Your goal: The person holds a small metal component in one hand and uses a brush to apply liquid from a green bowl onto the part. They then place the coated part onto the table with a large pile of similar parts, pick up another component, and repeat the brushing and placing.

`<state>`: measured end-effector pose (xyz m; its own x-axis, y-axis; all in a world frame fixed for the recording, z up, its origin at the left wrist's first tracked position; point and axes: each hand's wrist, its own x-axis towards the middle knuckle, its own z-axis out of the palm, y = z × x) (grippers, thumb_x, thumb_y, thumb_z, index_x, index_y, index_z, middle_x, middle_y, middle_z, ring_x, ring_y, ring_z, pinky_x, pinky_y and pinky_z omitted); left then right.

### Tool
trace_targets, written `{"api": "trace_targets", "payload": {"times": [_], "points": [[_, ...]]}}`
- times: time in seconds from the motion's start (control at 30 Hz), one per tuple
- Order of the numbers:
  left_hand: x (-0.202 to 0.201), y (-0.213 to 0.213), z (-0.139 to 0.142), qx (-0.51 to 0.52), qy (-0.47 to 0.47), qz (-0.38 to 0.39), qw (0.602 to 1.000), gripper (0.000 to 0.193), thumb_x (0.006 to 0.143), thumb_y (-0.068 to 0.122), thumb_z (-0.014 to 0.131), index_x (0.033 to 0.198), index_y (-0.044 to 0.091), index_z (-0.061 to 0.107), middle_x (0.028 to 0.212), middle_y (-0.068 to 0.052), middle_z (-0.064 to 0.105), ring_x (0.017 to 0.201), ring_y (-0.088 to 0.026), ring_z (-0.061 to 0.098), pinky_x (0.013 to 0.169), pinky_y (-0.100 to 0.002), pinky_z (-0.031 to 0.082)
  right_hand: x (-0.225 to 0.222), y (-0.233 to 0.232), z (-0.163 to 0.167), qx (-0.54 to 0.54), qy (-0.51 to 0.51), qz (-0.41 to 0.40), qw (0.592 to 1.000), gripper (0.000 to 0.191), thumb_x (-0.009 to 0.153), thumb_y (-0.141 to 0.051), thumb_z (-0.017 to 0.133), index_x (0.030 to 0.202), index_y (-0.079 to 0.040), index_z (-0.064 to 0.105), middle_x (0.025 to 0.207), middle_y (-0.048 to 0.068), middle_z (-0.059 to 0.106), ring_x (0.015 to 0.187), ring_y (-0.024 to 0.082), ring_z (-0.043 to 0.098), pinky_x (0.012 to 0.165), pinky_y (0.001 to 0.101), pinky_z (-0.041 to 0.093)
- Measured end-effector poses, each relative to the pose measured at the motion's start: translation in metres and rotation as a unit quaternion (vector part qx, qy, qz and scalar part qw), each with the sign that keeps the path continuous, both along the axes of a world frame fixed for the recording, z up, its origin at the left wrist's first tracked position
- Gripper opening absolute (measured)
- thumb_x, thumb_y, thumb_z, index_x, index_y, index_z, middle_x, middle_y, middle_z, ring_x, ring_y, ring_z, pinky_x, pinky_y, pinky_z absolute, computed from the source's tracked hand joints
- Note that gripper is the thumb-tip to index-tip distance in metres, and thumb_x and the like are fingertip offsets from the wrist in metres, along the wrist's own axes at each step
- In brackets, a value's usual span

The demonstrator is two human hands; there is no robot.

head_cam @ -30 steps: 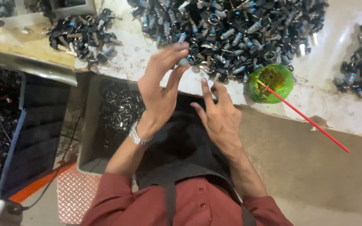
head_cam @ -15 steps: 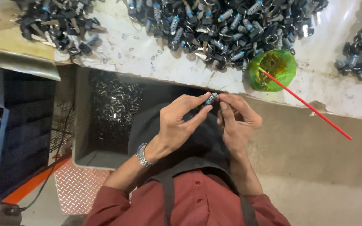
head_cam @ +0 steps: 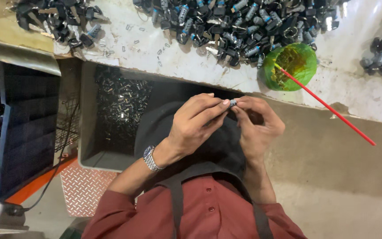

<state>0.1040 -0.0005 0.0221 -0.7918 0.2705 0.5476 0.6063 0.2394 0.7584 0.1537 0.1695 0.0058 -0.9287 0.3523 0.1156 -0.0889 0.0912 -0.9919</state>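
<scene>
Closest in, both hands meet over a dark apron: the left hand (head_cam: 195, 126) and right hand (head_cam: 257, 126) curl their fingertips tight around a small metal lock cylinder (head_cam: 232, 104), pinched between them above the lap. Beside the left wrist sits a grey bin (head_cam: 85, 132) of small dark parts. Farther off, on the white bench (head_cam: 186, 66), stands a green cup (head_cam: 290, 66) with a red stick (head_cam: 332, 110), then a heap of lock cylinders (head_cam: 239, 26).

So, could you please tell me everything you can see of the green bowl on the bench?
The green bowl is small, round and translucent, plastic by its look. It stands upright on the white bench beside a heap of dark metal parts. Yellowish residue coats its inside. A thin red stick rests in it, slanting out over the rim. No hand touches it.
</scene>
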Motion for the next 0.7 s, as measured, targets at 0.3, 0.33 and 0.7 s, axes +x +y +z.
{"api": "trace_targets", "payload": {"times": [0.3,0.33,0.7], "points": [[-0.001,0.002,0.007,0.023,-0.114,-0.014,0.993,0.033,0.089,0.0,0.084,0.119,0.001,0.072,0.1,-0.009,0.074,0.085,-0.02,0.072,0.077,-0.029,0.059,-0.008,0.052,0.019,-0.147,0.043,-0.243,0.958,0.019,0.102,-0.018,0.067,0.118,-0.009,0.061,0.087,0.006,0.069,0.051,0.002,0.046,0.041,0.0185,0.03],[-0.001,0.005,0.007,0.032,-0.128,-0.013,0.991,0.033,0.089,0.0,0.083,0.12,0.0,0.072,0.1,-0.009,0.075,0.084,-0.02,0.073,0.076,-0.029,0.059,-0.007,0.059,0.024,-0.139,0.054,-0.257,0.955,0.025,0.098,-0.019,0.065,0.121,-0.011,0.061,0.086,0.006,0.072,0.046,0.0,0.044,0.039,0.0177,0.03],[-0.002,0.003,0.022,0.054,-0.117,0.022,0.991,0.033,0.091,0.0,0.083,0.121,0.0,0.071,0.1,-0.01,0.074,0.087,-0.019,0.073,0.081,-0.028,0.058,0.007,0.074,0.024,-0.155,0.113,-0.202,0.96,0.026,0.116,-0.024,0.053,0.112,0.001,0.06,0.089,0.018,0.07,0.046,0.01,0.043,0.039,0.0228,0.029]]}}
